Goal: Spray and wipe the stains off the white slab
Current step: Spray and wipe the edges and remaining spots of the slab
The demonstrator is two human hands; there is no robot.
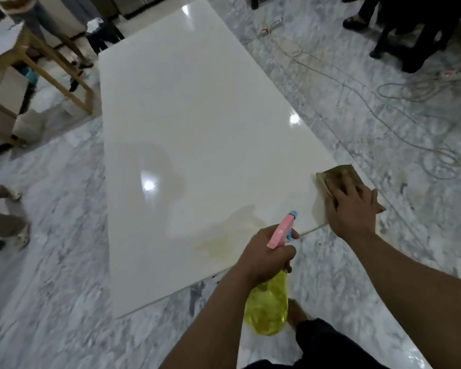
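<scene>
The fingers of the left hand [264, 255] are curled around the neck of the spray bottle [268, 306], gripping it just below the pink spray head [281, 233], whose blue nozzle tip points toward the far side of the scene. The yellow body of the bottle hangs below the hand, over the near edge of the slab. The fingers of the right hand [353, 209] lie straight and spread, pressing flat on a brown cloth [338, 175]. The cloth rests on the right edge of the white slab [197, 102], near its near right corner, with one corner of the cloth extending beyond the fingertips. The slab lies flat on a grey marbled floor [64, 262] and runs from the near side toward the far side. A yellowish stain [232, 235] sits on the slab near its near edge, just left of the spray head. A fainter film [155, 161] lies farther up on the left part of the slab. Pale cables [410, 89] coil on the floor to the right of the slab. A wooden frame [64, 83] stands at the far left. The feet of other people [357, 22] show at the far right and at the left edge.
</scene>
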